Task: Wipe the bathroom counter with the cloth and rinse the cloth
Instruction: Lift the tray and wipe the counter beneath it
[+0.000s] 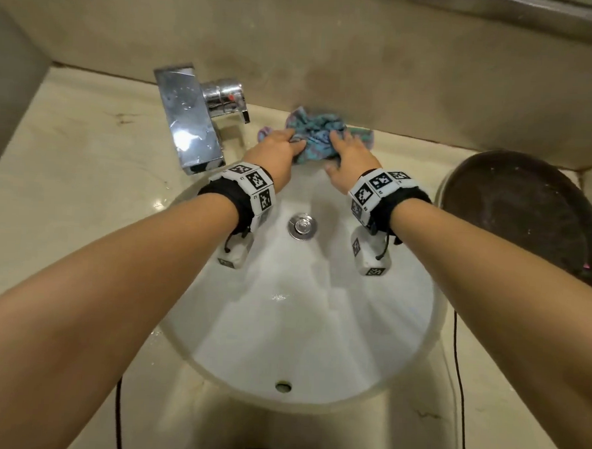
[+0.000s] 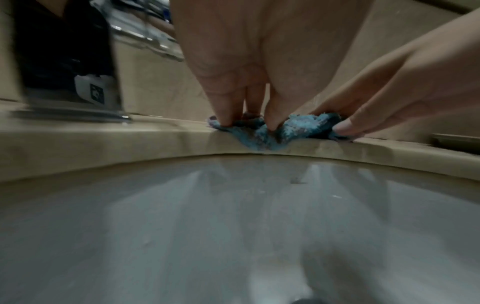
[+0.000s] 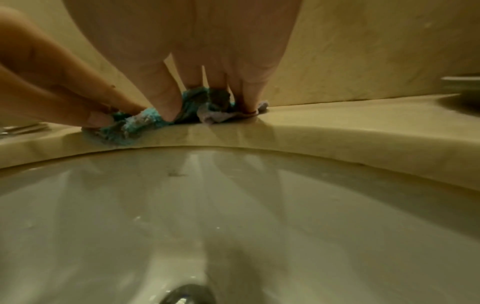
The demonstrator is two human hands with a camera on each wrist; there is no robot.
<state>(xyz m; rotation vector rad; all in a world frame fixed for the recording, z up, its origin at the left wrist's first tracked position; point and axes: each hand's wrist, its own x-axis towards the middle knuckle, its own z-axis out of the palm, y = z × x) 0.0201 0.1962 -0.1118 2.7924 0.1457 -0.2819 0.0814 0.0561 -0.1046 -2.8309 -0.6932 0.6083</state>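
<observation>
A crumpled blue-patterned cloth [image 1: 314,136] lies on the narrow beige counter strip [image 1: 265,119] between the sink's back rim and the wall. My left hand [image 1: 279,149] presses its fingertips [image 2: 226,119] down into the cloth's left part [image 2: 298,127]. On the right part [image 3: 140,123] my right hand [image 1: 349,153] presses with straight fingers [image 3: 168,111], and its thumb points back over the basin. The cloth is bunched up between the two hands and overhangs the counter's edge a little.
The white round sink [image 1: 300,310] with its metal drain [image 1: 302,225] lies under my wrists. A chrome faucet [image 1: 190,122] stands just left of the cloth. A dark round bowl [image 1: 528,216] sits on the counter at right. A black cable [image 1: 458,370] hangs near the front.
</observation>
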